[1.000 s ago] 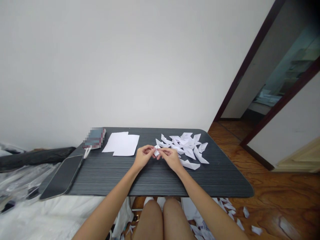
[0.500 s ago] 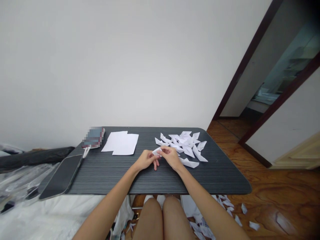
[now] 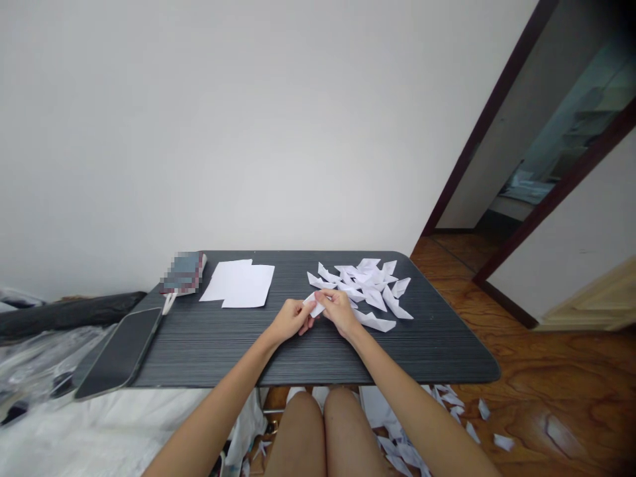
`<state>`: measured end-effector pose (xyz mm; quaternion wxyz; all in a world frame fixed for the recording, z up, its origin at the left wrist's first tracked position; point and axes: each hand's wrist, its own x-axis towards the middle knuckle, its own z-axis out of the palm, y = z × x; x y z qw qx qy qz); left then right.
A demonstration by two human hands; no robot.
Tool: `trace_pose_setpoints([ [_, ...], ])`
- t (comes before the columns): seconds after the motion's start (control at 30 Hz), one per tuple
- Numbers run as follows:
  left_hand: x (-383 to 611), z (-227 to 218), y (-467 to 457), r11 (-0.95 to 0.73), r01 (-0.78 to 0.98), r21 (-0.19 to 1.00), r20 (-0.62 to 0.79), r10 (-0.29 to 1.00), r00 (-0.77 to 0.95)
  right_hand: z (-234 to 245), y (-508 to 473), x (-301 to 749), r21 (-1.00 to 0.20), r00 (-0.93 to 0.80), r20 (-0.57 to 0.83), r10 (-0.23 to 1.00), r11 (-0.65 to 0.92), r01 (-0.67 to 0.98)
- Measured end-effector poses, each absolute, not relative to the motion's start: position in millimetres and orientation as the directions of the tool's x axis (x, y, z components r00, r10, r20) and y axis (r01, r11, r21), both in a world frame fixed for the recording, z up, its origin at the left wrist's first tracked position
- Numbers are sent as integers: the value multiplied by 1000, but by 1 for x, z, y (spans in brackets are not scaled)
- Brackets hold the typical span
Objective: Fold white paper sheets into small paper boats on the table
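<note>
A small folded piece of white paper (image 3: 314,306) is held between both hands above the middle of the dark table (image 3: 209,351). My left hand (image 3: 294,319) pinches its left side with thumb and fingers. On its right side my right hand (image 3: 338,310) grips it, the thumb pressed on the paper. Fingers cover part of the fold, so its exact shape is hidden. Just beyond and right of my right hand lies a loose heap of folded white paper boats (image 3: 370,281). One paper boat (image 3: 376,322) rests apart, nearest my right wrist.
Flat white paper sheets (image 3: 248,286) overlap at the table's back left. Beside them is a blurred-out packet or book (image 3: 183,273). A phone or tablet (image 3: 122,351) lies at the left edge. Folded paper pieces (image 3: 452,401) are scattered on the wooden floor (image 3: 561,377). A white wall (image 3: 298,132) stands behind.
My left fingers have curled in closer under the folded paper, and more of its white surface shows between my hands. The boats and sheets have stayed in place.
</note>
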<state>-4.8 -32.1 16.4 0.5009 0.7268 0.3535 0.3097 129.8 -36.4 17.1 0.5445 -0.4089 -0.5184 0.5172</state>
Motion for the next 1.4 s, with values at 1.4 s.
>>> trace_pose_setpoints([
  [1.4,-8,15,-35,-644,507,573,581,755,304,17,-39,132,-964,-339,233,911,169,-207],
])
